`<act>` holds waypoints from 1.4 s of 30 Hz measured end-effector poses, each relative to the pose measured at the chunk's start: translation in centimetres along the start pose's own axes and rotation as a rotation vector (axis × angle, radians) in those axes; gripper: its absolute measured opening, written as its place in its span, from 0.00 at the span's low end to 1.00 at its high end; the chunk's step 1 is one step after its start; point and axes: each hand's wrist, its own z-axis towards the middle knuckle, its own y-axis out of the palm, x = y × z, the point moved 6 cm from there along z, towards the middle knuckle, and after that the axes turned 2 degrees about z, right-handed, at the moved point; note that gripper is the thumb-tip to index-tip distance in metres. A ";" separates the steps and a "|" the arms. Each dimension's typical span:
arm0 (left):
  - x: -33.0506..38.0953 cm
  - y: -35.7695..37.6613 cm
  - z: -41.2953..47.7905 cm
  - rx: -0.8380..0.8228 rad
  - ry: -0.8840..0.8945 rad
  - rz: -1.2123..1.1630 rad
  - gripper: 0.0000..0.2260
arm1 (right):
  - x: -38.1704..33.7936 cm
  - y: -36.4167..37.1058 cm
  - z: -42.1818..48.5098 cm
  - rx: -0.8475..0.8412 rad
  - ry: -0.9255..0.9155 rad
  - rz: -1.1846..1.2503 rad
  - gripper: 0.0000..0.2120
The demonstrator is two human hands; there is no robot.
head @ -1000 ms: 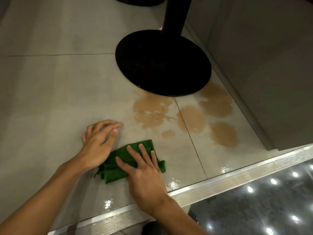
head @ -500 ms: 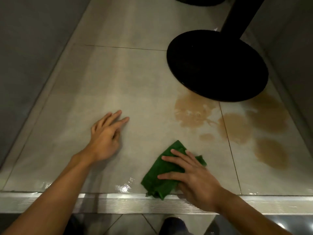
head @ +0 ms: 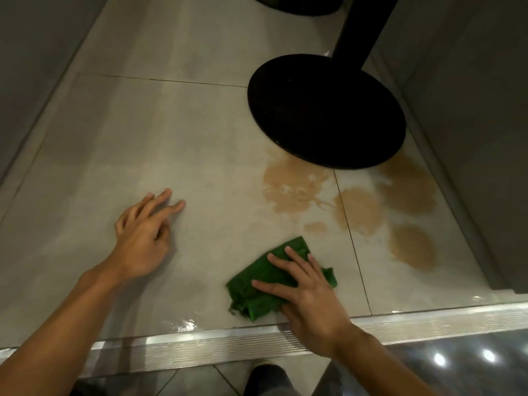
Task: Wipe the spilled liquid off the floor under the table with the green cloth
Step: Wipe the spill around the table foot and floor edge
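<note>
A folded green cloth [head: 257,284] lies on the pale tiled floor near the metal threshold. My right hand [head: 305,292] presses flat on it with straight, spread fingers. Brown spilled liquid [head: 291,187] spreads in several patches just beyond the cloth, reaching the black round table base [head: 325,110]; another patch [head: 413,247] lies to the right. My left hand [head: 143,235] rests on the bare floor to the left, fingers loosely extended, holding nothing.
The black table post [head: 363,27] rises from the base. Grey walls [head: 471,110] close in on the right and far left. A ribbed metal threshold strip [head: 200,344] runs along the near edge. A second dark base [head: 297,4] shows at the top.
My right hand has slid the cloth rightwards, away from my left hand and closer to the brown patches. The left hand stays planted on the floor. The view has shifted.
</note>
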 end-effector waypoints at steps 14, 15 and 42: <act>1.0 -0.6 1.1 0.035 -0.049 0.046 0.22 | 8.8 -3.0 -11.5 0.206 0.272 0.034 0.37; 1.1 -0.6 1.1 0.047 -0.056 0.032 0.20 | 8.9 -3.1 -11.7 0.242 0.309 0.049 0.37; 14.7 -5.8 7.4 -0.552 -0.222 -1.202 0.21 | -2.6 -13.4 6.8 0.173 0.437 0.788 0.07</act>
